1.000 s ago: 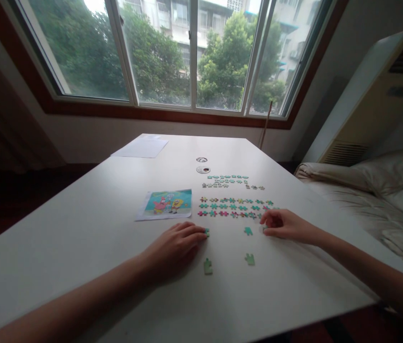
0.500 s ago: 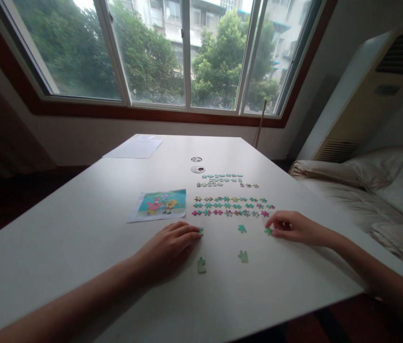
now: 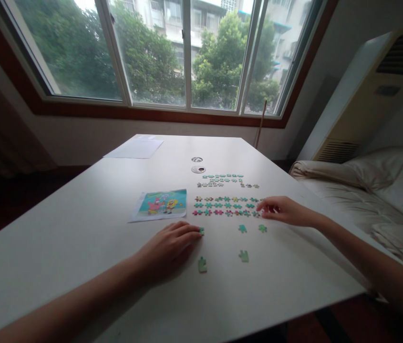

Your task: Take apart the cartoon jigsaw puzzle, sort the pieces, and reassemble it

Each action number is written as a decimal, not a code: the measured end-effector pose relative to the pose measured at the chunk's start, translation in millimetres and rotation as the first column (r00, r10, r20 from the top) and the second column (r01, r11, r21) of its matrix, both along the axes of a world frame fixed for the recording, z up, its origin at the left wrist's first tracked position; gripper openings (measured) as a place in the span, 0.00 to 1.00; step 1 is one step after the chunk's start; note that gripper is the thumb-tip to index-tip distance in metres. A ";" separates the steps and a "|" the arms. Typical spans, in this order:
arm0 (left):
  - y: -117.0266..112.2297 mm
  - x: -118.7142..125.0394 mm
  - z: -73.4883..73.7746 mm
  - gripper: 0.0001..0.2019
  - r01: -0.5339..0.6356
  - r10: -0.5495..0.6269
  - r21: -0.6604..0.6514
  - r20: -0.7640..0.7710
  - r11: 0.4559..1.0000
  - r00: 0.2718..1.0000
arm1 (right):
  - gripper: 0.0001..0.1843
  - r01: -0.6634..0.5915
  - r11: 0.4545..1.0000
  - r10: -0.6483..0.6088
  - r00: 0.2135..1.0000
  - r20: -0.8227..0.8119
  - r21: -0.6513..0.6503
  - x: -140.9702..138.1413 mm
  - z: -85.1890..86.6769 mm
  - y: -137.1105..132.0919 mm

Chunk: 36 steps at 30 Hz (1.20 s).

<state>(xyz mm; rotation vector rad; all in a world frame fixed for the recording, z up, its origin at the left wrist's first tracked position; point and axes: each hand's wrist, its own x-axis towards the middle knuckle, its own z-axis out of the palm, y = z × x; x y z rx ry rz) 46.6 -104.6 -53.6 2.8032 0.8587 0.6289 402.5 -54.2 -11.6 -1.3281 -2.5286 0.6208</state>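
My left hand [image 3: 174,242] rests on the white table, its fingers together and their tips on a green puzzle piece [image 3: 201,231], which they partly cover. My right hand [image 3: 283,211] is over the right end of the rows of puzzle pieces [image 3: 219,206], fingers curved, with a gap between thumb and forefinger and nothing visible in it. Just below it lies a green-yellow puzzle piece [image 3: 263,228], with a teal puzzle piece [image 3: 242,228] to its left. Nearer to me lie two pale green pieces, a left one [image 3: 202,265] and a right one [image 3: 243,256].
A cartoon picture sheet [image 3: 161,205] lies left of the rows. Farther back are more puzzle pieces [image 3: 222,176], two round items [image 3: 198,169] and white paper [image 3: 140,146]. A cream sofa [image 3: 358,200] borders the table's right side.
My right hand has let go of the green-yellow puzzle piece, now farther left on the table, and has moved up and left over the rows' right end. My left hand has stayed put.
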 end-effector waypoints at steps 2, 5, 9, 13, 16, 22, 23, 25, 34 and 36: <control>-0.4 -0.2 0.3 0.14 -0.001 0.001 -0.002 -0.001 1.000 1.000 | 0.16 0.013 0.996 -0.017 0.999 0.050 0.086 -0.7 3.8 27.9; -0.8 0.1 2.2 0.14 0.002 -0.002 -0.005 0.003 1.000 1.000 | 0.13 0.074 0.981 -0.098 0.987 0.128 0.180 -5.4 2.9 77.6; -0.4 0.4 5.7 0.14 0.004 -0.004 -0.002 0.000 1.000 1.000 | 0.11 0.161 0.964 -0.192 0.972 0.137 0.211 -19.6 -8.2 130.8; 0.3 -0.2 7.1 0.14 0.009 -0.009 -0.002 -0.010 1.000 1.000 | 0.12 0.199 0.961 -0.225 0.966 0.125 0.195 -38.0 -20.1 155.7; 0.0 -0.9 7.4 0.14 0.010 -0.010 -0.001 -0.002 1.000 1.000 | 0.10 0.215 0.962 -0.235 0.965 0.117 0.167 -48.6 -22.6 162.1; -0.8 -1.5 8.5 0.14 0.010 -0.010 0.006 0.014 1.000 1.000 | 0.09 0.219 0.964 -0.229 0.972 0.047 0.151 -50.3 -11.3 143.1; -0.7 -1.6 8.2 0.14 0.013 -0.013 0.009 0.020 1.000 1.000 | 0.10 0.210 0.967 -0.217 0.976 0.031 0.145 -47.5 -8.9 132.9; -0.5 -1.8 7.1 0.14 0.015 -0.015 0.011 0.025 1.000 1.000 | 0.12 0.168 0.981 -0.168 0.986 -0.007 0.095 -39.5 -4.6 104.7; 1.0 -0.5 3.1 0.13 0.009 -0.010 0.023 0.044 1.000 0.999 | 0.13 0.077 0.970 -0.101 0.990 -0.097 -0.229 -3.6 -16.2 -43.8; 0.5 0.6 2.9 0.14 0.008 -0.009 0.020 0.039 1.000 0.999 | 0.13 0.146 0.976 -0.162 0.982 -0.094 -0.160 0.2 -25.1 -54.7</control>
